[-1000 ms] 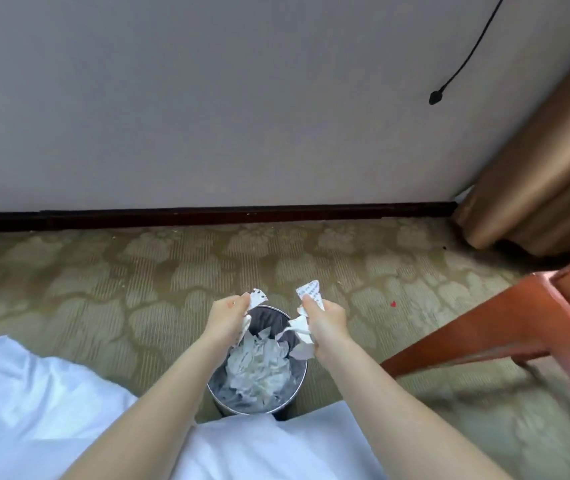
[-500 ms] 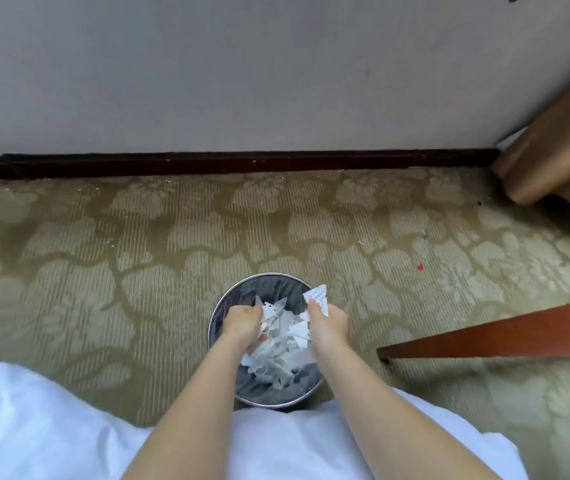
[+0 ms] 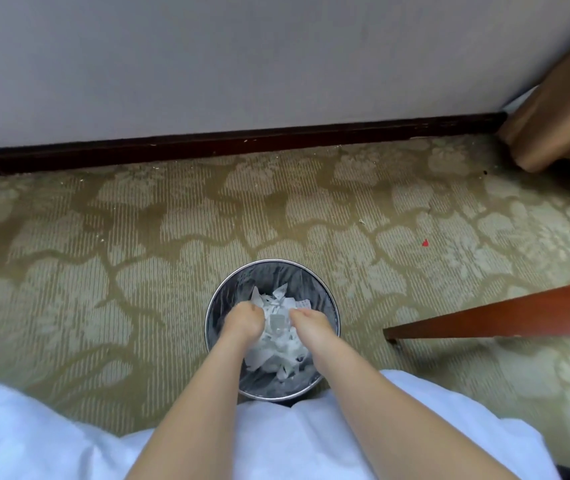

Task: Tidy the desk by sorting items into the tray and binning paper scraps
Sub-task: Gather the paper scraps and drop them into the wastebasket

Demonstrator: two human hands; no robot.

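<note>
Open floor: patterned carpet [image 3: 138, 258] lies bare to the left of the bin and ahead of it, up to the dark baseboard [image 3: 228, 143] under the wall.
Right edge: a red-brown wooden furniture edge [image 3: 505, 315] juts in low on the right, near the bin but apart from it.
Far right corner: a tan curtain [image 3: 560, 119] hangs down to the carpet.
Near edge: white fabric [image 3: 47, 434] covers the bottom of the view and overlaps the bin's near rim.
Stray bit: 1 small red speck [image 3: 425, 242] on the carpet, well apart from the bin.
Bin: round metal bin [image 3: 330, 299] with a dark liner, standing upright on the carpet.
Paper scraps: white torn paper scraps [image 3: 278, 336] are piled inside the bin.
Left hand [image 3: 244, 320]: reaches down inside the rim, fingers curled in against the pile; whether it grips any scrap cannot be told.
Right hand [image 3: 311, 323]: likewise inside the rim, fingers bent down onto the paper; grip cannot be told.
Hands' spacing: the 2 are side by side, a narrow strip of paper showing between them.
</note>
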